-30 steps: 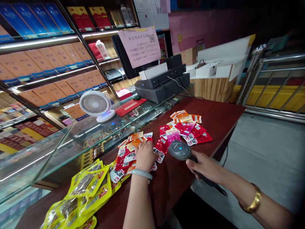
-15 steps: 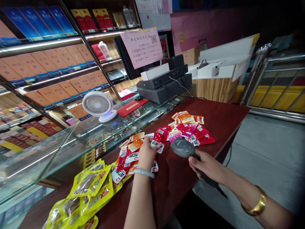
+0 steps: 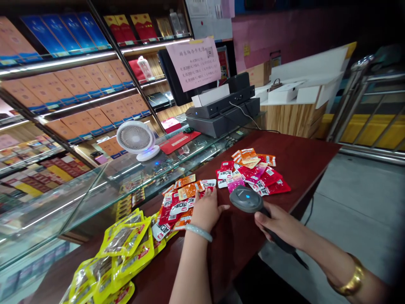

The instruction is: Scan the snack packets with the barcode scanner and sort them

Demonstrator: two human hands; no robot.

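My right hand [image 3: 278, 223] is wrapped round the handle of a grey barcode scanner [image 3: 246, 198], whose head shows a small blue light. My left hand [image 3: 207, 209], with a pale bangle at the wrist, rests on the right edge of a pile of small red, orange and white snack packets [image 3: 177, 207]. Its fingers are stretched out and the thumb points away to the right; part of a red packet lies under the fingertips. Beyond the scanner spreads a second heap of red, pink and orange packets [image 3: 256, 173]. Large yellow snack bags [image 3: 126, 245] are stacked at the left.
Everything lies on a dark red tabletop [image 3: 303, 156]. A glass display counter [image 3: 104, 185] runs along its left side, bearing a white fan [image 3: 137, 139] and a red folder [image 3: 180, 141]. Behind stand a cash drawer [image 3: 221, 120] and a monitor with a pink sign [image 3: 194, 63].
My left hand has let go of a red packet, which now lies at the left of the far heap. The hand has come back onto the near pile. The scanner's blue light has come on.
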